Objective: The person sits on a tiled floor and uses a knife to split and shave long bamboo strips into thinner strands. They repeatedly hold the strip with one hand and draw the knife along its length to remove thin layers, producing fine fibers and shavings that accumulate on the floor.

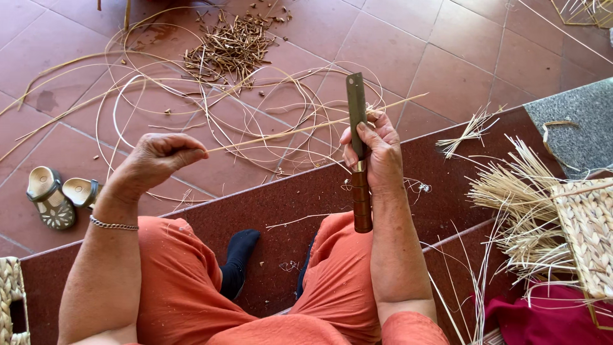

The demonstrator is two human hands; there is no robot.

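Above the tiled floor [447, 51], one long straw-coloured reed strip [300, 130] is stretched between two hands. One end is pinched in the closed fingers of the left hand [163, 156], thumb pressed against forefinger. One knife [358, 153], with a flat blade and a ribbed wooden handle, is held upright in the right hand [377, 153], whose fingers are wrapped tight round the top of the handle, while the thumb is laid against the blade where the strip crosses it. Two sandals [60, 195] are seen side by side on the floor at the left. One heap of brown cuttings [230, 48] is scattered beyond the loose coils of reed. One partly woven basket [587, 233] is set at the right, its unwoven stalks fanned outward.
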